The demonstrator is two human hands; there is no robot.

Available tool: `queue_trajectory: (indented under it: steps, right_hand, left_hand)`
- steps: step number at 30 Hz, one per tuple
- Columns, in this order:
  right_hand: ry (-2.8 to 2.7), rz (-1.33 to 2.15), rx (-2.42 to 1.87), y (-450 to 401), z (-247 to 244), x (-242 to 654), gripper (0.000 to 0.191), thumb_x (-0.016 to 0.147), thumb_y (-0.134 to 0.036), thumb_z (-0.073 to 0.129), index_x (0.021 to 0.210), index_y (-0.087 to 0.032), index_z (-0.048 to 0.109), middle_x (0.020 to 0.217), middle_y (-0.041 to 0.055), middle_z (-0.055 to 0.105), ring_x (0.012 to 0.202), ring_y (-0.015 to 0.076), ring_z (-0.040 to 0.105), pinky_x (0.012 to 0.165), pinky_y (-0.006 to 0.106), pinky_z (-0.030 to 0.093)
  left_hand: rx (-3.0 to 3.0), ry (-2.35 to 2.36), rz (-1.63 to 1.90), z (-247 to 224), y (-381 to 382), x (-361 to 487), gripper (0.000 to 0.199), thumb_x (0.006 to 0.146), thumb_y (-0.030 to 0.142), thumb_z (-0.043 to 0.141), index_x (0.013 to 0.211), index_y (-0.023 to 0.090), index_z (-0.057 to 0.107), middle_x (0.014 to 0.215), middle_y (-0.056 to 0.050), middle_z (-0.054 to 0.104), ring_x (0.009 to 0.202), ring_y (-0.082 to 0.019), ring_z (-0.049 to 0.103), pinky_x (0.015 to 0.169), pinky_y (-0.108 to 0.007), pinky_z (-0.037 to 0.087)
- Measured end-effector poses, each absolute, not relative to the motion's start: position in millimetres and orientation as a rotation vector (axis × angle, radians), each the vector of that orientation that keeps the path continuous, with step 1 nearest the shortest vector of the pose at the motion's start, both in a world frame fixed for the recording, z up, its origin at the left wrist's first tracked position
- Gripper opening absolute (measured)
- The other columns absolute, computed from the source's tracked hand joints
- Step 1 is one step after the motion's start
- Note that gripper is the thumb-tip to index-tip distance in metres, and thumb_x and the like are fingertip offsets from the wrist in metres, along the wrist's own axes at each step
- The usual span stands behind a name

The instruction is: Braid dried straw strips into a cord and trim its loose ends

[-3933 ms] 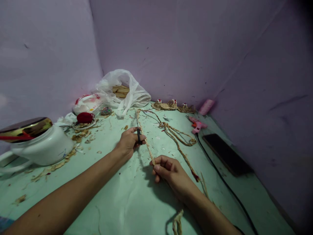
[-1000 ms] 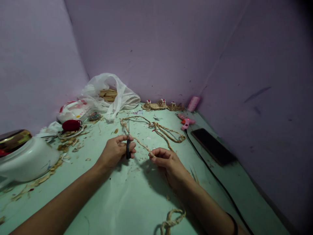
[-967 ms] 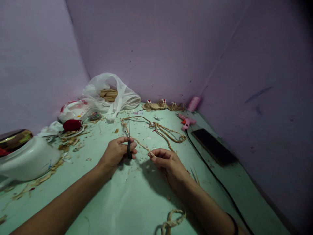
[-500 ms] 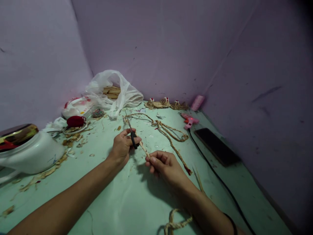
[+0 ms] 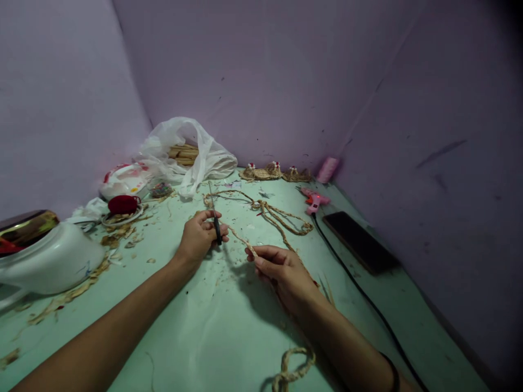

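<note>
My left hand point(image 5: 200, 234) is closed around small black-handled scissors point(image 5: 218, 228), whose thin blades point away toward the back of the table. A braided cord point(image 5: 241, 239) of straw-coloured fibre runs from beside the scissors to my right hand point(image 5: 281, 267), which pinches it between thumb and fingers. Whether my left fingers also grip the cord is hard to make out. Beyond the hands lies a looped length of braid point(image 5: 286, 218) with a knot in it. Another braid piece point(image 5: 292, 367) curls near the front edge, partly below my right forearm.
Right of the hands are a pink glue gun point(image 5: 315, 201) with a black cord and a dark phone point(image 5: 359, 242). A plastic bag point(image 5: 212, 158), small woven hats point(image 5: 269, 172) and a pink roll point(image 5: 327, 170) stand at the back. Left sits a white pot point(image 5: 61, 261) among fibre scraps.
My right hand has drawn slightly right, so more cord shows between the hands. The scissors in my left hand have turned more upright in view.
</note>
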State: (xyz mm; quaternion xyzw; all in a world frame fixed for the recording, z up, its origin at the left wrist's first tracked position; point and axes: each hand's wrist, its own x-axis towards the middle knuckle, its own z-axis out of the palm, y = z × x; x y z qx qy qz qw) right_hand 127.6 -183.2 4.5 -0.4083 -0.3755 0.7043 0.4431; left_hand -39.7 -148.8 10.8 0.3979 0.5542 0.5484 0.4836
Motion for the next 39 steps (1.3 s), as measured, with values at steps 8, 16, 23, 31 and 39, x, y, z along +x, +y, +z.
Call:
queue_trajectory:
  steps: [8, 16, 23, 31, 39]
  right_hand:
    - [-1.014, 1.646, -1.042, -180.2, 3.0, 129.8, 0.024, 0.057, -0.025, 0.069, 0.077, -0.013, 0.070, 0.046, -0.0043, 0.047, 0.043, 0.0057, 0.036, 0.043, 0.021, 0.026]
    - [-1.233, 1.162, -1.195, -170.0, 0.1, 142.1, 0.019, 0.061, -0.029, 0.066, 0.073, -0.015, 0.071, 0.056, 0.0001, 0.056, 0.052, 0.0099, 0.043, 0.051, 0.024, 0.033]
    - [-1.357, 0.979, -1.157, -173.3, 8.5, 140.3, 0.011, 0.059, -0.021, 0.064, 0.064, -0.016, 0.072, 0.058, 0.0025, 0.055, 0.055, 0.0126, 0.047, 0.051, 0.025, 0.035]
    - [-1.481, 1.004, -1.120, -177.9, 12.5, 137.8, 0.011, 0.061, -0.018, 0.062, 0.064, -0.020, 0.072, 0.055, 0.0004, 0.050, 0.053, 0.0115, 0.042, 0.049, 0.024, 0.032]
    - [-1.495, 1.090, -1.135, -177.0, 12.6, 140.4, 0.011, 0.062, -0.020, 0.062, 0.065, -0.017, 0.072, 0.057, 0.0021, 0.053, 0.058, 0.0135, 0.046, 0.054, 0.026, 0.033]
  left_hand:
    - [1.676, 1.491, 1.059, 23.0, -165.5, -60.1, 0.037, 0.062, 0.037, 0.062, 0.092, 0.016, 0.052, 0.059, 0.003, 0.055, 0.052, -0.011, 0.052, 0.052, -0.024, 0.042]
    - [2.525, 1.436, 0.472, 30.0, -182.6, -57.8, 0.036, 0.068, 0.021, 0.046, 0.102, 0.023, 0.056, 0.078, 0.000, 0.064, 0.069, -0.016, 0.058, 0.062, -0.025, 0.040]
    - [2.671, 1.435, 0.289, 37.4, -186.0, -52.9, 0.047, 0.066, 0.022, 0.045, 0.112, 0.023, 0.051, 0.091, -0.004, 0.064, 0.083, -0.022, 0.059, 0.070, -0.032, 0.042]
    - [2.729, 1.406, 0.253, 33.6, -187.5, -55.4, 0.051, 0.067, 0.021, 0.045, 0.118, 0.022, 0.046, 0.095, -0.006, 0.062, 0.078, -0.022, 0.058, 0.067, -0.033, 0.041]
    - [2.851, 1.353, 0.224, 22.8, -185.5, -61.3, 0.055, 0.067, 0.015, 0.043, 0.121, 0.023, 0.042, 0.083, -0.004, 0.062, 0.068, -0.018, 0.057, 0.060, -0.029, 0.039]
